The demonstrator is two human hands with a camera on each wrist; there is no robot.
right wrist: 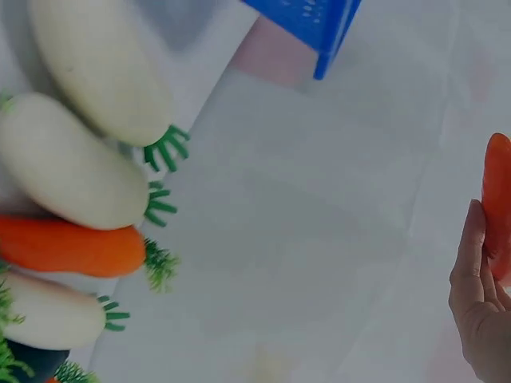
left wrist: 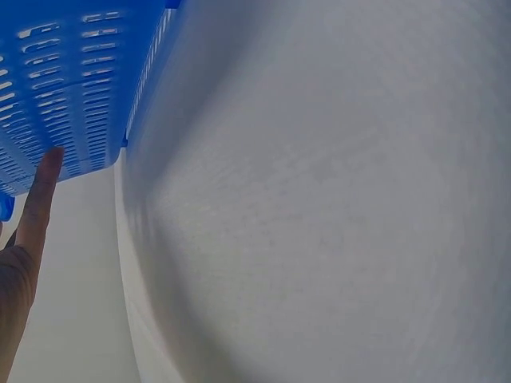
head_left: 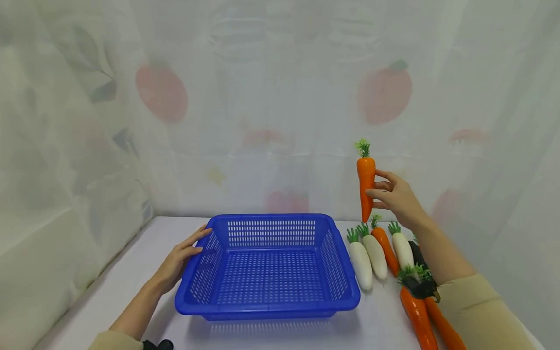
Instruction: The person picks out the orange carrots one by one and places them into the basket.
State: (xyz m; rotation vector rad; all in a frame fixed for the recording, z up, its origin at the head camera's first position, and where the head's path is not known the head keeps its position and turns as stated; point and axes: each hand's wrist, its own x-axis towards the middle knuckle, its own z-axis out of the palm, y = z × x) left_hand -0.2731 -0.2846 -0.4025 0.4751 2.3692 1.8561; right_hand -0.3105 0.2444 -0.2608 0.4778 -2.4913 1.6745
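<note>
In the head view my right hand (head_left: pixel 398 197) holds an orange carrot (head_left: pixel 366 182) upright, leafy green top uppermost, raised over the row of vegetables. The same carrot (right wrist: pixel 498 199) shows partly at the right edge of the right wrist view, thumb and fingers around it. My left hand (head_left: pixel 178 262) rests on the left rim of a blue plastic basket (head_left: pixel 267 307), its fingers fairly straight. A straight finger (left wrist: pixel 41 195) lies against the basket's slotted outer wall (left wrist: pixel 60 96) in the left wrist view. Nothing lies inside the basket.
Right of the basket lie white radishes (head_left: pixel 360 265) with green tops, another carrot (head_left: pixel 386 250) and a dark vegetable (head_left: pixel 417 253). More carrots (head_left: pixel 417 316) lie nearer, beside my right sleeve (head_left: pixel 481 311). A pale printed curtain (head_left: pixel 262 107) hangs behind the white table (head_left: pixel 144 253).
</note>
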